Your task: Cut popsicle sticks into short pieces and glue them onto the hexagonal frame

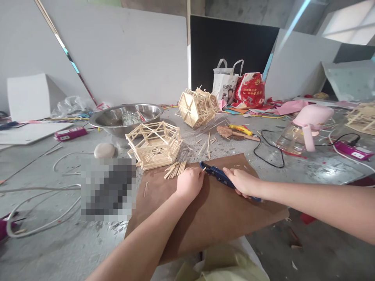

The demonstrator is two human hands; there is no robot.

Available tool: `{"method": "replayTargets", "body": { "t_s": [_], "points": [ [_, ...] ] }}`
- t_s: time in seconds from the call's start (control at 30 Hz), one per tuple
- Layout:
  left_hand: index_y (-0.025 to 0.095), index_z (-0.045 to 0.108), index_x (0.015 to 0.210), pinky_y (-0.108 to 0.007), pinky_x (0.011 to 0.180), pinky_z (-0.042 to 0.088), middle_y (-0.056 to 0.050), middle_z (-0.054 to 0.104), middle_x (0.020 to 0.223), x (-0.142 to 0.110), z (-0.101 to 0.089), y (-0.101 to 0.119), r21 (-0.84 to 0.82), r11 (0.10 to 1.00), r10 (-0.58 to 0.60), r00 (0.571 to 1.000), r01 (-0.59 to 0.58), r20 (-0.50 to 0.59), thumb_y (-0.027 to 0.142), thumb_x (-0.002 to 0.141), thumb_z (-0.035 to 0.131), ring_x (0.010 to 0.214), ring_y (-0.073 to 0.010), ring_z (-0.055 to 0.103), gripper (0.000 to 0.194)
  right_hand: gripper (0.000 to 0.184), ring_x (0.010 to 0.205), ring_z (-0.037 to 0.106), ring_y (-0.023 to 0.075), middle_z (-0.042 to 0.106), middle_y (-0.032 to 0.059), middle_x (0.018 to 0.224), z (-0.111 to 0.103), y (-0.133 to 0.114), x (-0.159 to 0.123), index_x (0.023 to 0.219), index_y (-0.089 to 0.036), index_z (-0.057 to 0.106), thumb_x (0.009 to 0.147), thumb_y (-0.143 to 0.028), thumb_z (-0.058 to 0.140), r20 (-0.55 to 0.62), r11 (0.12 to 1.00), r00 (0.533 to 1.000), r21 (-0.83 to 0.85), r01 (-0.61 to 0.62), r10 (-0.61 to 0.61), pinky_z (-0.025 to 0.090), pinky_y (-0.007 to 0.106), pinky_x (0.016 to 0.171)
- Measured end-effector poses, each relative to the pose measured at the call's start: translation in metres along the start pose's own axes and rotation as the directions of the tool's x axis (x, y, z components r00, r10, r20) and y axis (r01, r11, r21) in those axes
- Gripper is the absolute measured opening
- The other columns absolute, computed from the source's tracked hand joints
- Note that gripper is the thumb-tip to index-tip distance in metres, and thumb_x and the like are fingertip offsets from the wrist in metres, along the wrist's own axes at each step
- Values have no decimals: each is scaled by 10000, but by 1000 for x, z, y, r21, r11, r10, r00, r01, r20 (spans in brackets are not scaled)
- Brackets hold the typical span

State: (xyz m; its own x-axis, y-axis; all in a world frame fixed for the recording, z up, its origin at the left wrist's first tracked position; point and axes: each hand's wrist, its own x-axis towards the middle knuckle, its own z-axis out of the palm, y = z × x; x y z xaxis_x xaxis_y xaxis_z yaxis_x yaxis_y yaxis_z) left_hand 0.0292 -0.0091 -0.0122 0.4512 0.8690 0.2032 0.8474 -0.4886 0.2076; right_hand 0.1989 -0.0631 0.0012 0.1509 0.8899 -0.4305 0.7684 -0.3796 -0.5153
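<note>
My right hand (242, 182) is wrapped round the handles of a blue hand cutter (220, 175), whose jaws point to the left. My left hand (189, 182) is closed close to those jaws, pinching a thin wooden stick (204, 169) whose pale tip shows by the blade. Whether the jaws touch the stick I cannot tell. Just beyond my left hand lies a small pile of short wooden sticks (175, 170) at the far edge of the brown board (225, 218). Behind the pile stands an open, many-sided frame (155, 144) built of such sticks.
A steel bowl (99, 117) stands behind the frame, with a second stick structure (196, 107) farther back. At the right are a pink-lidded glass jug (295, 134), a black cable (271, 166) and a purple power strip (353, 151). A yellow-handled tool (240, 128) lies among stick scraps.
</note>
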Motion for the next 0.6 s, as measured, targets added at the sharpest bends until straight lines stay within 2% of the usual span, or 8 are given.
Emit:
{"method": "replayTargets", "body": {
  "t_s": [0.1, 0.2, 0.27, 0.33, 0.4, 0.47, 0.53, 0.6],
  "points": [
    [174, 571, 628, -223, 521, 312, -29, 598, 635, 1, -2, -2, -79, 993, -83, 996, 85, 21, 332, 761, 375, 631, -141, 533, 285, 649, 261, 429, 107, 471, -3, 410, 0, 1, 1, 827, -134, 495, 748, -621, 73, 46, 997, 999, 79, -22, 18, 352, 220, 283],
    [170, 572, 630, -203, 490, 295, -2, 569, 571, 4, -5, -9, -265, 952, -151, 988, 156, 37, 351, 749, 377, 546, -107, 498, 291, 654, 272, 435, 106, 485, 5, 430, -4, 0, -3, 808, -144, 489, 728, -649, 81, 148, 979, 987, 184, -93, 66, 352, 220, 293],
    [168, 560, 620, -194, 472, 286, 16, 542, 533, 6, -6, -15, -384, 908, -166, 985, 167, 35, 356, 742, 371, 504, -91, 469, 293, 644, 286, 437, 98, 491, 1, 441, -7, 0, -5, 798, -156, 477, 715, -667, 92, 183, 965, 983, 250, -77, 30, 354, 212, 310],
    [165, 544, 604, -190, 456, 279, 26, 513, 502, 8, -5, -21, -464, 870, -166, 985, 168, 44, 359, 739, 364, 474, -84, 446, 297, 632, 325, 459, 94, 517, 4, 478, -13, -1, -4, 810, -169, 463, 710, -672, 93, 163, 958, 985, 285, 0, -49, 369, 205, 346],
    [162, 535, 597, -188, 449, 279, 31, 495, 484, 10, -6, -25, -498, 850, -167, 984, 173, 56, 361, 736, 360, 458, -80, 433, 299, 628, 399, 504, 104, 565, 27, 560, -22, -1, 1, 833, -175, 457, 717, -664, 81, 65, 970, 991, 224, 97, -114, 395, 215, 410],
    [162, 536, 594, -188, 454, 285, 34, 492, 477, 10, -9, -26, -470, 864, -176, 983, 179, 52, 353, 728, 372, 457, -81, 432, 285, 615, 540, 563, 143, 607, 65, 696, -32, -2, 12, 881, -178, 461, 730, -648, 95, -115, 987, 981, 21, 160, -157, 414, 249, 510],
    [168, 548, 595, -191, 470, 296, 31, 506, 485, 9, -13, -26, -388, 903, -181, 983, 182, 38, 335, 717, 393, 479, -89, 450, 258, 581, 723, 578, 201, 607, 108, 849, -40, -4, 27, 976, -176, 444, 750, -621, 146, -313, 963, 929, -238, 125, -198, 404, 293, 609],
    [179, 565, 596, -198, 488, 310, 20, 537, 515, 7, -19, -25, -276, 942, -189, 981, 193, 41, 322, 710, 408, 523, -106, 480, 241, 568, 839, 553, 241, 580, 150, 945, -45, -4, 44, 1055, -153, 406, 768, -587, 180, -422, 919, 884, -393, 22, -202, 385, 321, 654]
  ]
}}
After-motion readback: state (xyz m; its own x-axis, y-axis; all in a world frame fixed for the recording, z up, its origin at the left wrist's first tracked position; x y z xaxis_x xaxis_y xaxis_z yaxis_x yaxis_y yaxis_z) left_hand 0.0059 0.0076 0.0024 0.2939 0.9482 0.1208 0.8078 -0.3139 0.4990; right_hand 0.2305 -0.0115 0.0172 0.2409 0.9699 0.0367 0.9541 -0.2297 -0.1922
